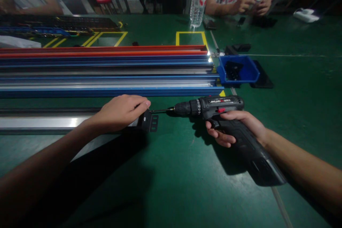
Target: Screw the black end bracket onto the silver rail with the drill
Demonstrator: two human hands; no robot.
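Silver rail [50, 123] lies on the bench [187, 185], left hand [120, 112] over its end, grasp unclear, while the right hand [251, 121] wraps its fingers [226, 139] round a drill [221, 101] at the black bracket [146, 122], apparently fastening, which demands steady alignment.

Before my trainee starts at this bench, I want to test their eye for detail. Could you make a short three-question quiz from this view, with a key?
1. Which of the person's two hands grips the power drill?
2. True or false: the blue bin holds black parts.
3. The left hand lies on:
A) the orange rail
B) the near silver profile
C) the clear bottle

Key:
1. The right hand
2. True
3. B
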